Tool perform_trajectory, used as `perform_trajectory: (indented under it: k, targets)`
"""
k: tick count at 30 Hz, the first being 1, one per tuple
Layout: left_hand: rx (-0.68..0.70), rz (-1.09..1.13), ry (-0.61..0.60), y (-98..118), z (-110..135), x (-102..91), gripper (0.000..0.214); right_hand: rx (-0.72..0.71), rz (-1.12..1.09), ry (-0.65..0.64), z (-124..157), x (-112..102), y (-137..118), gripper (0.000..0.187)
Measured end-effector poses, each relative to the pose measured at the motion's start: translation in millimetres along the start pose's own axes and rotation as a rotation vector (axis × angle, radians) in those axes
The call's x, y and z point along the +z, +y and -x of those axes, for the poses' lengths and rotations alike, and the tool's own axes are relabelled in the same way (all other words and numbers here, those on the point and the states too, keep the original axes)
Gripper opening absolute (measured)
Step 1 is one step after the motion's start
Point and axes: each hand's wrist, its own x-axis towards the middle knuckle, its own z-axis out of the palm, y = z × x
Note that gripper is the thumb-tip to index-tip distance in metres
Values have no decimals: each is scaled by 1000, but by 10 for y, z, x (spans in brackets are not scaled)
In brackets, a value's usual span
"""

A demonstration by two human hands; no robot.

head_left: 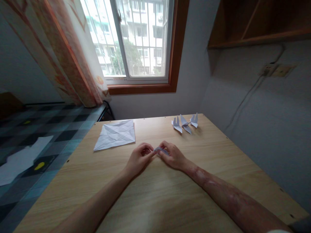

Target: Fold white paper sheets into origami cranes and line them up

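Note:
A small piece of folded white paper point(161, 149) is held between my two hands, just above the middle of the table. My left hand point(141, 158) pinches its left tip with thumb and forefinger. On the other side my right hand point(172, 155) is closed around the larger part, thumb in front, so much of its shape is hidden. Beyond my right hand stand three white paper cranes point(186, 124) in a group. A creased square sheet of paper point(116, 134) lies flat beyond my left hand.
The wooden table point(155, 200) reaches toward the wall under the window point(143, 38). To the left is a bed with a checked cover point(65, 136), and white sheets point(21, 160) lie on it. A wall shelf point(262, 22) hangs at upper right, above a socket point(269, 69) with a cable.

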Motion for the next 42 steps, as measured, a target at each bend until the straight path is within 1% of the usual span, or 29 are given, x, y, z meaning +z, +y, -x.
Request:
perform_trajectory:
  k: [8,17,22,24,28,30,33,36,39,42]
  targets:
    - [-7,5,-28,-29,-9,-6,35,10,-41,-9,-24,1,8,8]
    - [16,-31,-13,85,10,-15,35,-7,-170,-24,-17,-55,-71,16]
    - [-18,-4,-39,141,25,2,35,-21,-286,-64,-10,-73,-44,19]
    - [-42,41,-66,147,32,2,36,2,-323,-92,-15,-87,-28,22]
    - [-98,141,-122,122,27,-30,39,82,-338,-180,-64,-128,-25,35]
    - [-105,175,-133,106,-5,-53,40,105,-344,-193,-107,-139,-24,39]
    - [-74,216,-175,102,-100,-74,41,91,-372,-154,-167,-117,17,39]
    - [-42,235,-218,111,-218,-64,40,98,-427,-67,-194,-56,103,40]
    - [-15,234,-209,86,-292,-36,38,138,-490,-13,-193,-5,175,42]
    - [-8,224,-173,24,-299,-21,37,146,-506,-24,-190,13,195,43]
